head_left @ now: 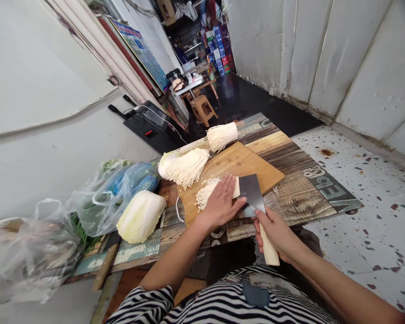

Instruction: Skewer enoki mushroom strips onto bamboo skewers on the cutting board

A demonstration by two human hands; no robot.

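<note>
On the wooden cutting board (pixel 253 164), my left hand (pixel 222 201) lies flat over a bunch of enoki mushrooms (pixel 205 192), its fingers pointing away from me. My right hand (pixel 273 229) is wrapped round the pale wooden handle of a cleaver (pixel 253 191). The wide blade is beside the cut end of the bunch, near my left thumb. A second pile of enoki (pixel 189 166) lies at the board's left edge, against a pale cabbage piece (pixel 164 164). Another enoki bunch (pixel 222 136) rests beyond the board.
A halved cabbage (pixel 141 217) sits on the patterned table (pixel 293 198) at the left. Near it lies a second knife (pixel 107 261), its handle over the front edge. Plastic bags (pixel 111 193) of vegetables crowd the left end. A stool (pixel 202 108) stands further back.
</note>
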